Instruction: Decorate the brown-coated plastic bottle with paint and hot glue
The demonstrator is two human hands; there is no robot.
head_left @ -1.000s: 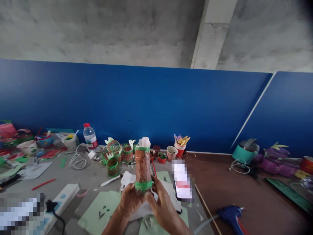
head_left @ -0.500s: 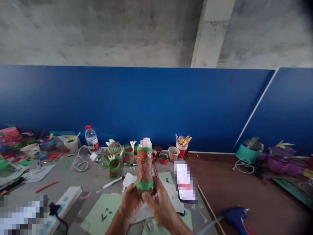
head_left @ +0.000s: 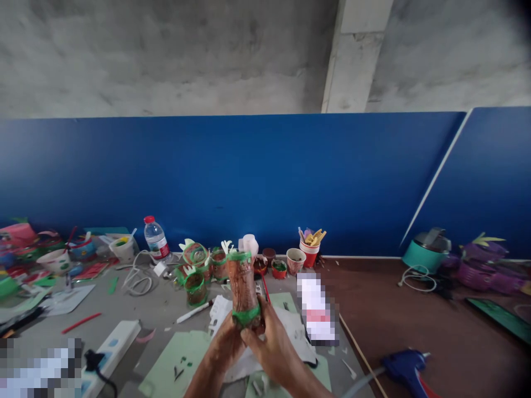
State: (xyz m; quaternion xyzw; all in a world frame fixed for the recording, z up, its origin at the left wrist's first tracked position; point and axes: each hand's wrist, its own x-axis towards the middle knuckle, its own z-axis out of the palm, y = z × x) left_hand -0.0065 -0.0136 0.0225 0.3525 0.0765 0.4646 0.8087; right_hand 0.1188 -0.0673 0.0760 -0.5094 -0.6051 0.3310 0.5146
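Note:
Between my hands stands a bottle-shaped piece [head_left: 243,284], painted brown with a green band at each end and tilted slightly to the left. My left hand [head_left: 226,341] wraps round its lower end from the left. On the other side my right hand [head_left: 274,344] grips the same end, its thumb across the near side. The fingers behind the piece are hidden. White paper [head_left: 294,331] and pale green sheets [head_left: 176,362] with small dark scraps lie beneath. Behind it are small brown-and-green pots [head_left: 194,288] with pale leaf-like cutouts.
A blue glue gun [head_left: 404,367] and a thin wooden stick [head_left: 360,354] lie at the right. Paint cups [head_left: 296,261] and a water bottle [head_left: 156,237] line the blue partition [head_left: 265,177]. A white power strip [head_left: 114,351] and a marker [head_left: 194,311] are at the left.
The painted piece has tipped slightly, its top moving left and a little down. Both hands keep their hold at its lower end.

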